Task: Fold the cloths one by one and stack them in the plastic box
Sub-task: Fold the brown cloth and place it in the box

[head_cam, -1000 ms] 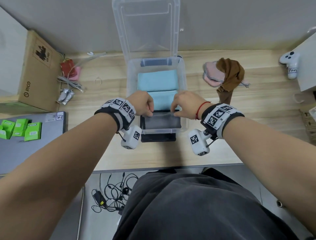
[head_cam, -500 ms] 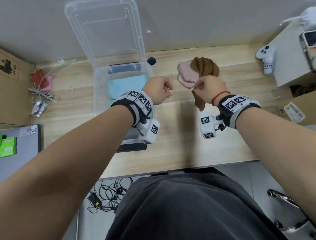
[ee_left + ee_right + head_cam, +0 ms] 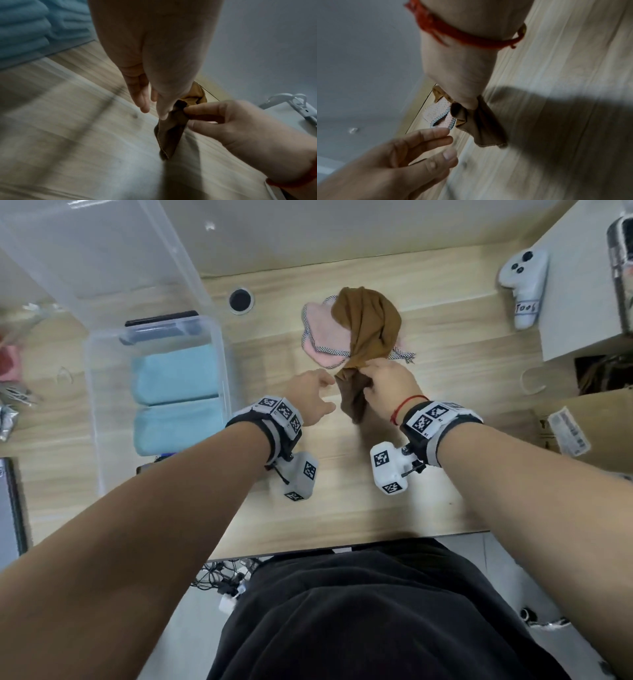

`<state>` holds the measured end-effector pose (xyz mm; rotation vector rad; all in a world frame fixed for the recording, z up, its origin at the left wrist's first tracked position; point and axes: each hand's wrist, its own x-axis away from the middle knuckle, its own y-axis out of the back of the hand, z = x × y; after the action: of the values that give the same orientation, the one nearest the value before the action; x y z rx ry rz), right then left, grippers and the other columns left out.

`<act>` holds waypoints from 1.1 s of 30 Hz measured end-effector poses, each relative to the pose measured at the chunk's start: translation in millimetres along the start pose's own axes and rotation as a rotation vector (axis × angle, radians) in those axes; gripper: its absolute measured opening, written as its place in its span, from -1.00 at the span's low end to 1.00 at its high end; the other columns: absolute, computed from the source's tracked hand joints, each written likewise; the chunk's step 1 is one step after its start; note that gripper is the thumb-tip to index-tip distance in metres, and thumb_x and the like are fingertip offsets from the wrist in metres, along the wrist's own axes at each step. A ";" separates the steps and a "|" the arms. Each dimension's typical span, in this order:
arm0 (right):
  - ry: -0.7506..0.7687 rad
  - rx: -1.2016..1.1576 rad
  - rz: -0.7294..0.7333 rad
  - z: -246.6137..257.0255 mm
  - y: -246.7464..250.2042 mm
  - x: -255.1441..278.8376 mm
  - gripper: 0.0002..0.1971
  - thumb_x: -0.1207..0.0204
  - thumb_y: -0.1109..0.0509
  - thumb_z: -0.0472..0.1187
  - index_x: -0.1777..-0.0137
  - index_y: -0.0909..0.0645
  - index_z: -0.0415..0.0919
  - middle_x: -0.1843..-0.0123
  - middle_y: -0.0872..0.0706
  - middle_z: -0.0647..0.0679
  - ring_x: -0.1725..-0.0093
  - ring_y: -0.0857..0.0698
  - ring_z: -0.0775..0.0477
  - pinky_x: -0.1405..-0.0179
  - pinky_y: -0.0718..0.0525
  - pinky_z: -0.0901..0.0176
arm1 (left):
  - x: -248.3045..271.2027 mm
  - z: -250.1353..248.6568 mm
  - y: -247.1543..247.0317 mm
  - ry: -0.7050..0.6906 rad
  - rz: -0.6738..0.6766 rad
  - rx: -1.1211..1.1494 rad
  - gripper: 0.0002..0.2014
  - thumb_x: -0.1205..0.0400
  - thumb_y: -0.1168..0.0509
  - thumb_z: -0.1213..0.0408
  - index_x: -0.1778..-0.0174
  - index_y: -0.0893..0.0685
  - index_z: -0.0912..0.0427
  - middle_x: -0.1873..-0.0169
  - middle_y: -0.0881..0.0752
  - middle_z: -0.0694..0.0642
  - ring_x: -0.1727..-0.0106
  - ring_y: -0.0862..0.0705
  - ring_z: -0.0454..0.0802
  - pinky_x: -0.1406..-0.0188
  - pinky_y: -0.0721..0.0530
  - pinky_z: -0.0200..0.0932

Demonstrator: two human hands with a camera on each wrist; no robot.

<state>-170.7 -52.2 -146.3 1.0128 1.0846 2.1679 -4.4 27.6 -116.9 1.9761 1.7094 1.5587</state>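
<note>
A crumpled brown cloth [image 3: 368, 326] lies on a pink cloth with a checked border [image 3: 317, 332] at the back of the wooden table. My right hand [image 3: 383, 381] pinches the brown cloth's near end [image 3: 171, 129], and a corner [image 3: 481, 128] hangs below the fingers. My left hand [image 3: 313, 397] is open just left of it, with fingers [image 3: 426, 138] relaxed and thumb close to the cloth. The clear plastic box [image 3: 219, 364] stands to the left with two folded light blue cloths [image 3: 174, 374] inside.
The box's clear lid [image 3: 102, 251] stands raised behind it. A round cable hole [image 3: 240, 299] is in the table near the box. A white controller [image 3: 524, 285] and cardboard boxes [image 3: 589, 426] lie at the right. The near table edge [image 3: 342, 546] is at my waist.
Both hands left the box and moved right to the cloth pile. My right hand took hold of the brown cloth and pulled its end toward me; my left hand uncurled beside it.
</note>
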 end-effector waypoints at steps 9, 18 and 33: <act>0.031 -0.441 -0.271 2.3 48.5 -3.2 -0.73 -0.39 -0.51 -0.28 -0.04 -0.59 -0.05 0.17 -0.63 0.23 0.32 -0.59 0.21 0.09 -0.63 0.35 | -20.9 -37.3 -10.8 -0.136 -0.143 0.094 -0.64 -0.51 -0.49 0.08 -0.15 -0.63 0.12 0.10 -0.60 -0.05 0.17 -0.56 -0.07 0.18 -0.50 -0.21; 0.120 -0.197 -0.403 10.5 113.6 6.3 -0.78 -0.50 -0.42 -0.05 -0.03 -0.76 -0.15 0.02 -0.75 -0.17 -0.03 -0.69 -0.21 -0.11 -0.57 0.03 | 1.0 -62.7 44.6 -0.176 -0.433 0.207 -0.88 -0.71 -0.16 0.20 0.05 -0.59 0.07 0.27 -0.64 0.01 0.16 -0.61 0.10 0.13 -0.51 -0.10; 0.118 -0.359 -0.771 63.4 173.1 117.1 -0.72 -0.65 -0.29 -0.03 0.12 -0.58 -0.25 0.27 -0.62 -0.08 0.24 -0.52 -0.04 0.26 -0.30 0.21 | 151.0 -59.9 122.8 -0.305 -0.401 -0.174 -0.73 -0.46 -0.51 -0.05 0.15 -0.78 0.08 0.37 -0.70 0.07 0.28 -0.62 0.04 0.24 -0.51 -0.14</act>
<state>-208.2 -36.9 68.3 0.2338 0.8866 1.6921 12.4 69.8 81.6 1.5671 1.6500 1.1592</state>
